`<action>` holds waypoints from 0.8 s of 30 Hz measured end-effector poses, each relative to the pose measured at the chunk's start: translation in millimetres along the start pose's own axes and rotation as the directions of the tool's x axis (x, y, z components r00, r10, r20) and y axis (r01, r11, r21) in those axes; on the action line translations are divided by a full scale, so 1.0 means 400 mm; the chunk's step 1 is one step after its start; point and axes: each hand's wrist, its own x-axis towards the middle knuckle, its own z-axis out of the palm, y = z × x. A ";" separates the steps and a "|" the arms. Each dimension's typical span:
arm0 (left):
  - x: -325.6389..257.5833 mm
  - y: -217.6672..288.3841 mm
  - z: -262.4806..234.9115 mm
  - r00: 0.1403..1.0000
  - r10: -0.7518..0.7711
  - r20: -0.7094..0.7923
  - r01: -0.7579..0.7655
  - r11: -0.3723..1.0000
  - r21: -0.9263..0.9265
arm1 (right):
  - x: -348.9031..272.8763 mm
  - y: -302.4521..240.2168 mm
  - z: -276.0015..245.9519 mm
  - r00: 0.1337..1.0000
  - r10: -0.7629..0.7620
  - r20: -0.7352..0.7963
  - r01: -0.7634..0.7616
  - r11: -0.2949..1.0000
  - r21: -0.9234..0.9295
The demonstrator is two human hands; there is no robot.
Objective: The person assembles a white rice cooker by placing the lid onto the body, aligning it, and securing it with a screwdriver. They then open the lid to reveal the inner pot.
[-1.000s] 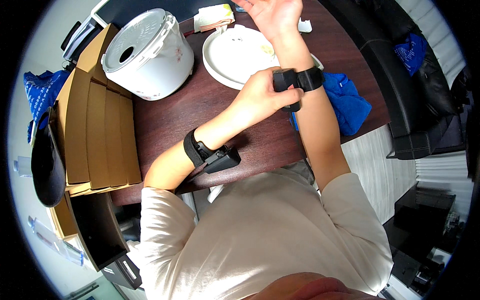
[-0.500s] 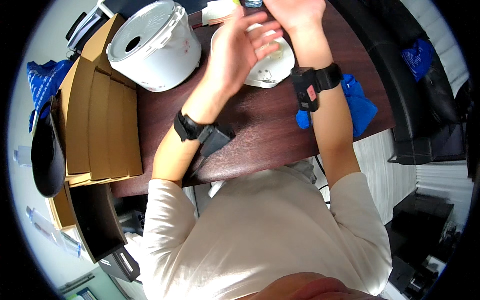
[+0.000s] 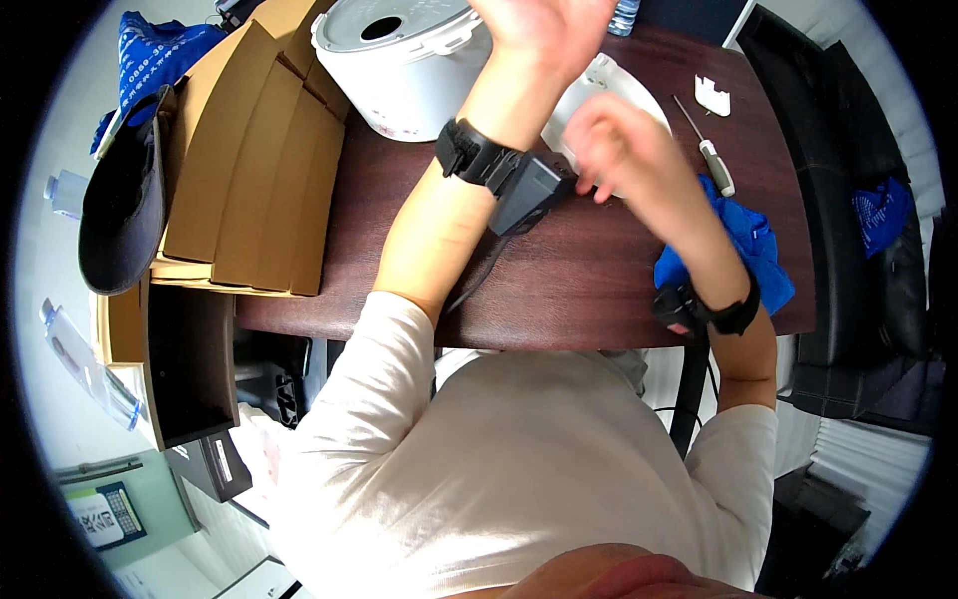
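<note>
My left hand (image 3: 547, 35) reaches past the top edge beside a white rice-cooker body (image 3: 409, 90) with a dark round hole in its upward face. Its palm shows, but the fingers are mostly cut off. My right hand (image 3: 624, 145) is smeared by motion, its fingers loosely bent, over the near side of a round white dish-like part (image 3: 639, 82). I see nothing in its fingers. Right of it lie a screwdriver (image 3: 716, 165) with a grey and white handle and a small white plastic piece (image 3: 712, 96). A blue cloth (image 3: 763, 245) lies beneath my right forearm.
Brown cardboard boxes (image 3: 254, 160) stand along the left of the dark wooden table (image 3: 559, 290), with a dark cap (image 3: 125, 205) against them. A water bottle (image 3: 623, 16) is at the far edge. A black sofa (image 3: 843, 220) stands on the right.
My left hand has moved up and right to the top edge. My right hand has drawn back toward me from the top edge. The view has shifted, bringing the screwdriver and white piece into sight.
</note>
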 end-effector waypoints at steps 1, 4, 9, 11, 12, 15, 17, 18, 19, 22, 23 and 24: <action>0.006 -0.004 0.001 1.000 0.012 0.002 -0.012 1.000 -0.006 | -0.010 -0.002 0.029 1.000 0.018 -0.006 -0.018 0.998 -0.057; 0.011 -0.021 0.005 1.000 0.017 -0.017 -0.017 0.999 -0.030 | -0.017 -0.001 0.094 0.993 -0.066 -0.097 0.058 0.995 -0.082; -0.004 -0.031 0.018 0.999 -0.032 -0.036 0.027 0.989 -0.148 | -0.021 0.021 0.109 0.995 -0.047 -0.086 0.053 0.996 0.071; -0.016 -0.032 0.023 0.997 -0.079 -0.025 0.072 0.979 -0.193 | -0.024 0.030 0.111 0.994 -0.071 -0.079 0.080 0.990 0.114; -0.021 -0.034 0.025 0.996 -0.088 -0.023 0.081 0.973 -0.217 | -0.026 0.033 0.111 0.995 -0.074 -0.070 0.083 0.988 0.130; -0.032 -0.041 0.030 0.993 -0.115 -0.022 0.104 0.954 -0.283 | -0.030 0.041 0.107 0.991 -0.114 -0.066 0.121 0.984 0.127; -0.036 -0.044 0.036 0.991 -0.128 -0.026 0.113 0.941 -0.318 | -0.029 0.045 0.102 0.994 -0.105 -0.033 0.108 0.986 0.125; -0.038 -0.045 0.041 0.989 -0.143 -0.031 0.126 0.939 -0.321 | -0.029 0.046 0.099 0.994 -0.107 -0.014 0.108 0.985 0.133; -0.039 -0.045 0.049 0.987 -0.158 -0.035 0.138 0.936 -0.323 | -0.028 0.047 0.098 0.994 -0.107 -0.006 0.107 0.983 0.148; -0.040 -0.034 0.083 0.983 -0.181 -0.021 0.171 0.954 -0.245 | -0.030 0.050 0.091 0.986 -0.161 0.032 0.155 0.977 0.145; -0.039 -0.031 0.097 0.981 -0.194 -0.009 0.187 0.958 -0.215 | -0.035 0.051 0.087 0.980 -0.193 0.045 0.189 0.978 0.088; -0.039 -0.024 0.111 0.980 -0.200 0.011 0.200 0.970 -0.137 | -0.042 0.055 0.078 0.975 -0.217 0.056 0.215 0.976 0.028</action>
